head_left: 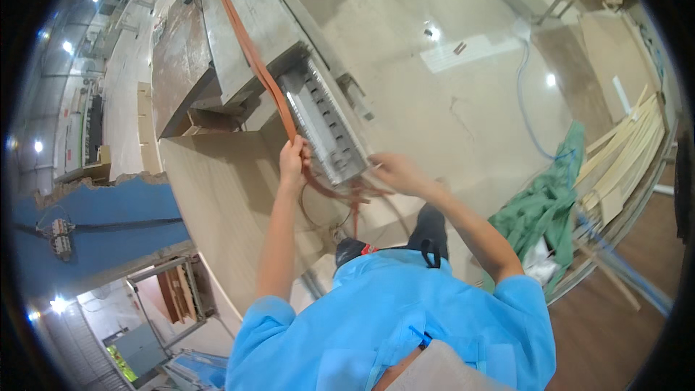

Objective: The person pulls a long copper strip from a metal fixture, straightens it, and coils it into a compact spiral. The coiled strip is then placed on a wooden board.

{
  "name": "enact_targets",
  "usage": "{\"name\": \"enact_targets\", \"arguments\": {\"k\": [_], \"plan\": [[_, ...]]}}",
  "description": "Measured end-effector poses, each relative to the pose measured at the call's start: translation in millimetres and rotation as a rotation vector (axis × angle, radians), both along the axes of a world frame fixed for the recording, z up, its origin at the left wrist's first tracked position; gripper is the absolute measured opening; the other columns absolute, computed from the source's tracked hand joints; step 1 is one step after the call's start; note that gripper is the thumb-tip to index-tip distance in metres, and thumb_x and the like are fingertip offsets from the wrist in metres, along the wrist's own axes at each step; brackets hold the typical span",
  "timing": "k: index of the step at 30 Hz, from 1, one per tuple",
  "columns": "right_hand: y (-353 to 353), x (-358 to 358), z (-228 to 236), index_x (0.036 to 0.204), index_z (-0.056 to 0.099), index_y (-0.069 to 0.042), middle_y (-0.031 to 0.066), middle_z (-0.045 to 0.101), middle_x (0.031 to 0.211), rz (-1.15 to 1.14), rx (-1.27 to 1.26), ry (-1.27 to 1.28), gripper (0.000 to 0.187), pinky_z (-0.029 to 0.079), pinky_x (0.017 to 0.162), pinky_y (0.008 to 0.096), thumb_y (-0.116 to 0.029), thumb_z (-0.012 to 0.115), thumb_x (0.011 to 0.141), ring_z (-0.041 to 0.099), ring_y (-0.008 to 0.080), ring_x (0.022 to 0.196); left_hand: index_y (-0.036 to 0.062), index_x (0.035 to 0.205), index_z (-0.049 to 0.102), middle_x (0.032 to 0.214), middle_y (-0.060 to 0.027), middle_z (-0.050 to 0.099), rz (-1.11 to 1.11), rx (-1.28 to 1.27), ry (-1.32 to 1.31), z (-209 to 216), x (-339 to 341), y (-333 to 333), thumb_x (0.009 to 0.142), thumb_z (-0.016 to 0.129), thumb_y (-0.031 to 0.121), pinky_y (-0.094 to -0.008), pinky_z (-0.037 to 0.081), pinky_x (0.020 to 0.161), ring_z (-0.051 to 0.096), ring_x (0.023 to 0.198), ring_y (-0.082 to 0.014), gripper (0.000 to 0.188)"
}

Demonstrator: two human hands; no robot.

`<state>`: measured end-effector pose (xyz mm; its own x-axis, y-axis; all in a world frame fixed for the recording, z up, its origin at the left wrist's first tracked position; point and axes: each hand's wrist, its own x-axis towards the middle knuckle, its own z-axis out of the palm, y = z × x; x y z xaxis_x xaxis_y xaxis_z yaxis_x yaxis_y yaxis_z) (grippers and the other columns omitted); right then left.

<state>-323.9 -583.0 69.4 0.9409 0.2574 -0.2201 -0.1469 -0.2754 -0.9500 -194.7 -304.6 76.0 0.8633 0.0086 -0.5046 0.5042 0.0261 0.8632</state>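
Note:
My left hand (pixel 293 164) is closed round a bundle of long, flat orange-brown bands (pixel 250 47). The bands run from the top of the view, along the machine, down to my hand. Below it they curve to the right and end in a loose tangle (pixel 356 195) in front of my legs. A long metal trough (pixel 323 114) with a row of dark slots lies between my hands. Beside its near end, my right hand (pixel 399 174) has its fingers curled together and is slightly blurred. What it pinches, if anything, I cannot make out.
A grey machine bed (pixel 250 7) extends away ahead. A pale board (pixel 217 188) stands at my left. Green cloth (pixel 536 206) and thin wooden strips (pixel 626 145) lie at the right. A blue hose (pixel 523 94) crosses the shiny floor (pixel 434 101).

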Motion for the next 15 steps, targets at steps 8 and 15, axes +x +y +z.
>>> {"name": "enact_targets", "arguments": {"k": [8, 15], "plan": [[-365, -20, 103, 0.125, 0.066, 0.005, 0.0092, 0.072, 0.114, -0.892, -0.095, -0.125, 0.029, 0.056, 0.085, 0.0304, -0.014, 0.062, 0.103, 0.068, 0.0163, 0.099, 0.0093, 0.093, 0.054, 0.067, 0.0023, 0.047, -0.010, 0.192, 0.070, -27, 42, -63, 0.109, 0.053, 0.039, -0.0256, 0.038, 0.046, 0.042, 0.050, -0.0076, 0.034], [-336, 100, 75, 0.120, 0.067, 0.003, 0.0154, 0.074, 0.103, -0.562, -0.276, -0.350, 0.027, 0.056, 0.081, 0.0328, -0.017, 0.064, 0.101, 0.071, 0.0200, 0.090, 0.0074, 0.091, 0.050, 0.066, -0.0012, 0.051, 0.130, 0.328, 0.035, -70, 20, -59, 0.109, 0.052, 0.034, -0.0318, 0.045, 0.048, 0.051, 0.051, -0.0151, 0.032]]}}
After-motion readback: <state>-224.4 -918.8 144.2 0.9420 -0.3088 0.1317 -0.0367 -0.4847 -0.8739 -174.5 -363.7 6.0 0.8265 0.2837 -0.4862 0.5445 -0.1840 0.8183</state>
